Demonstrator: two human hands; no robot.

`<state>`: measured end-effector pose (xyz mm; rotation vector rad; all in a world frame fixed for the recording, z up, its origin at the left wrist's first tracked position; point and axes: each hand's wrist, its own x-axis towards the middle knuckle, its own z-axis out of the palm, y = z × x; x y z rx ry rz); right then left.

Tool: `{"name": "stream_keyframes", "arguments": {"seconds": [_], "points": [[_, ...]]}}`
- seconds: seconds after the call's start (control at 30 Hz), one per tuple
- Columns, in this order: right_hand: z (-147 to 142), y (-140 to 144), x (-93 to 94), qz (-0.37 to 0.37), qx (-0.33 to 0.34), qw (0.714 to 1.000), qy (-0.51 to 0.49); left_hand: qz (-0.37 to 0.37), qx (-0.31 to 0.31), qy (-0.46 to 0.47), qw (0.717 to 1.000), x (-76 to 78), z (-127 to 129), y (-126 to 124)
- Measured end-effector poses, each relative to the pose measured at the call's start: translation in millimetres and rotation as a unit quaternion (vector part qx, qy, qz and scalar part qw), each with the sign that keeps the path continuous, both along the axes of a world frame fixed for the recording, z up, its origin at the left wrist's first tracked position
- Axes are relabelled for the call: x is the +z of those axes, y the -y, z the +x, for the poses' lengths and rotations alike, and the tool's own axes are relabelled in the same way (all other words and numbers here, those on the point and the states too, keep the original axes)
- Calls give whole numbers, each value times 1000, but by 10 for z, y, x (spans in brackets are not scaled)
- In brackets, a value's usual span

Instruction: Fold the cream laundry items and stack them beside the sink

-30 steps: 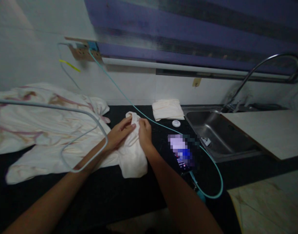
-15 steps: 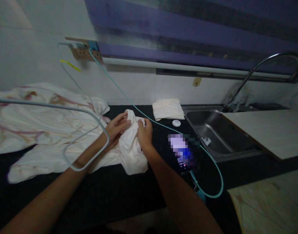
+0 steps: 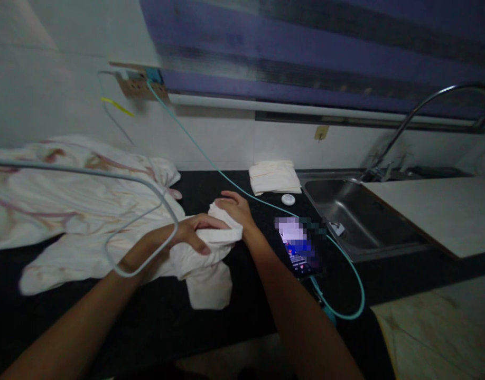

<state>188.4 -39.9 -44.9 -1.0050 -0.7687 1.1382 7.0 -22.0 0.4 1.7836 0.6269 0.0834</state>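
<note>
A white garment (image 3: 211, 287) with a banded opening lies bunched at the middle of the dark counter, one part hanging toward the near edge. My left hand (image 3: 197, 232) has its fingers in the opening, while the thumb stays outside on the near side of the band. At the opening's far right side, my right hand (image 3: 236, 214) grips the cloth, partly hidden behind it. Left of my hands, a larger spread of white cloth with brownish-pink patterns (image 3: 68, 195) covers the counter; where it meets the garment I cannot tell.
A folded cream cloth (image 3: 274, 177) lies by the wall, near a small white disc (image 3: 288, 199). A phone (image 3: 296, 248) on a teal cable (image 3: 195, 143) sits right of my hands. Beyond are a steel sink (image 3: 353, 216) and a pale board (image 3: 432, 206). A grey cable (image 3: 147, 180) loops across the left.
The bunched cloth has been turned and spread, so its banded opening now shows. My left hand has moved right and down into it; my right hand has shifted to the band's far side.
</note>
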Motion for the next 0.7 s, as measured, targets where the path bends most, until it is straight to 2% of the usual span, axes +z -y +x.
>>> {"name": "stream_keyframes", "arguments": {"seconds": [0.1, 0.17, 0.23, 0.37, 0.43, 0.5, 0.57, 0.63, 0.7], "points": [[-7, 30, -20, 10, 54, 995, 80, -31, -77, -22, 996, 35, 68, 89], [-17, 36, -30, 31, 48, 991, 119, -57, -119, -19, 991, 36, 98, 127], [-26, 30, -32, 46, 9, 990, 132, -92, -145, -13, 985, 13, 84, 135], [0, 14, -25, 46, -129, 983, 125, -180, -163, 31, 970, -42, -3, 130], [42, 21, -21, 31, -190, 972, 134, -163, -102, 72, 979, -36, 5, 149], [90, 39, -12, 6, -230, 960, 159, -114, 2, 110, 987, -3, 75, 182], [133, 61, 4, -20, -265, 945, 191, -58, 106, 142, 982, 40, 182, 215], [166, 81, 28, -39, -294, 931, 215, 46, 176, 120, 976, 71, 277, 231], [191, 96, 58, -47, -306, 925, 221, 202, 193, 19, 960, 73, 325, 225]]}}
